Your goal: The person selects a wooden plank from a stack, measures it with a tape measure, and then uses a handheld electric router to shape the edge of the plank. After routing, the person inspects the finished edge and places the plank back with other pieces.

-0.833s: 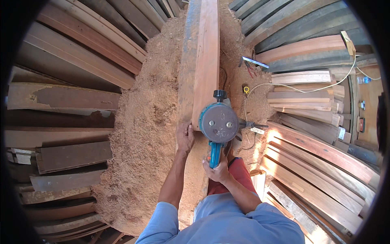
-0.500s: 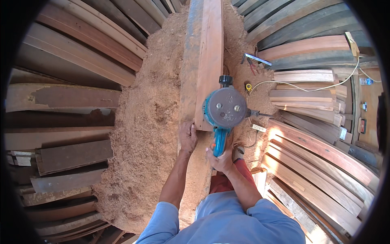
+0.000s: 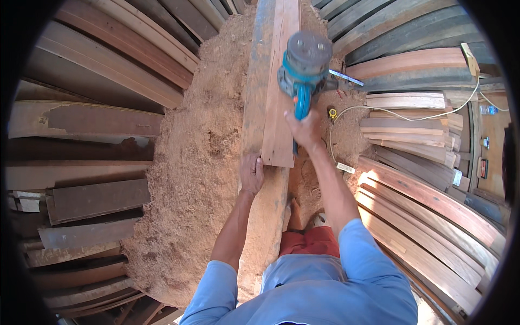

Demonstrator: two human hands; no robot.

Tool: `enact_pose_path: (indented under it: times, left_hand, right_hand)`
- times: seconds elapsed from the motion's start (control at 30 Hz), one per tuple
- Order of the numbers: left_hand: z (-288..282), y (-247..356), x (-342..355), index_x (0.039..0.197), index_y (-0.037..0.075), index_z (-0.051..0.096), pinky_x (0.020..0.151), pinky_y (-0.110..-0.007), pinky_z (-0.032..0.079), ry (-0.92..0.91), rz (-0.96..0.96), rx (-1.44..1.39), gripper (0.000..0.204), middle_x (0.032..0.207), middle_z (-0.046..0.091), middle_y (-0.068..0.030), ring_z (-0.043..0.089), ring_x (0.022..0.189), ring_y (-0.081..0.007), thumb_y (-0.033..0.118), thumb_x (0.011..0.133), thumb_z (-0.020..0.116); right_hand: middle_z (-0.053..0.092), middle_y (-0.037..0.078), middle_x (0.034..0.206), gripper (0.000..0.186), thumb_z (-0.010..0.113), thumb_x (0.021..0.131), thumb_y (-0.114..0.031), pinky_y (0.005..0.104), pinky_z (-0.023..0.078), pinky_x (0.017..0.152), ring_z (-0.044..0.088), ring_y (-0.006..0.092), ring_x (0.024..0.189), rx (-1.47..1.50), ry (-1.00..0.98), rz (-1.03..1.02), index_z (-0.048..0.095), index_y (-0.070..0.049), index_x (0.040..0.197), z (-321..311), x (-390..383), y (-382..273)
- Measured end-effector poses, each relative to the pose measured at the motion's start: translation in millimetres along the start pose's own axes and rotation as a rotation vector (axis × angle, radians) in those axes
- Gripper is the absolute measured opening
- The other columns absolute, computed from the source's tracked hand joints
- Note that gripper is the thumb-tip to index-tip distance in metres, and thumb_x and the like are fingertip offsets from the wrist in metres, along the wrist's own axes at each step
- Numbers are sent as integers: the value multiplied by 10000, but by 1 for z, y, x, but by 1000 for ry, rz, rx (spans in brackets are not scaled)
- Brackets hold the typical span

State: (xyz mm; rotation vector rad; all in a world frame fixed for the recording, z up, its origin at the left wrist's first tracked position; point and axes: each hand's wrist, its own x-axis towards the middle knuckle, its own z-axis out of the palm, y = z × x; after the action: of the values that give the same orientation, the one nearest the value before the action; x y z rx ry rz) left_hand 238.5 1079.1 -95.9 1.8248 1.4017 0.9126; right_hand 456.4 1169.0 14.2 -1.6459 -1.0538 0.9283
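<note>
My right hand [image 3: 306, 130] is wrapped round the rear handle of a teal power tool [image 3: 304, 70], which has a round grey housing on top. The tool rests over the right side of a reddish wooden board [image 3: 277, 143], part way along it and slightly blurred. Its underside is hidden. At the board's near left corner, my left hand [image 3: 252, 172] is closed on the edge, thumb against the end; some fingers are out of sight. Beneath the board runs a longer, weathered plank [image 3: 265, 216], dusted with sawdust.
Sawdust [image 3: 189, 179] covers the ground. Stacked planks [image 3: 103, 189] line the left, and more boards [image 3: 422, 233] the right. A pale cable [image 3: 401, 115] crosses to the right, near a yellow tape measure [image 3: 332, 114]. A metal square [image 3: 346, 77] lies beyond the tool.
My right hand has pushed the teal power tool away from me along the board, uncovering the board's near end. My left hand stays at the corner.
</note>
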Motion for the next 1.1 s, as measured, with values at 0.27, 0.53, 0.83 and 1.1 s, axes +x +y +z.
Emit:
enact_pose_path:
  times: [0.27, 0.53, 0.83, 1.1]
  left_hand:
    - [4, -9, 0, 1096, 33, 660, 900, -481, 418, 36, 50, 27, 354, 983, 608, -173, 538, 980, -380, 291, 1066, 418]
    - [3, -18, -1, 1143, 48, 689, 917, -453, 436, 3, 40, 12, 370, 980, 634, -161, 558, 982, -359, 325, 1060, 459]
    - [-3, -20, 1, 1172, 35, 688, 962, -440, 437, -56, -4, -12, 397, 1017, 649, -161, 571, 1012, -356, 346, 1060, 469]
    - [-3, -30, -1, 1182, 18, 665, 942, -451, 435, -67, 19, -68, 397, 1024, 636, -172, 564, 1011, -367, 338, 1064, 462]
  right_hand:
    - [651, 110, 1007, 509, 732, 815, -119, 382, 524, 846, 629, 196, 892, 44, 8, -99, 544, 2, 1272, 2, -29, 11]
    - [663, 150, 1004, 478, 717, 871, -138, 386, 555, 788, 682, 223, 900, 65, -138, 49, 524, 18, 1280, -10, -215, 26]
    - [639, 88, 849, 451, 732, 855, -67, 334, 543, 662, 676, 183, 734, 123, -100, -64, 527, 18, 1248, 7, -300, 36]
    - [629, 76, 864, 396, 723, 868, -73, 325, 539, 685, 644, 161, 748, 163, -76, -2, 551, 4, 1216, 19, -259, 44]
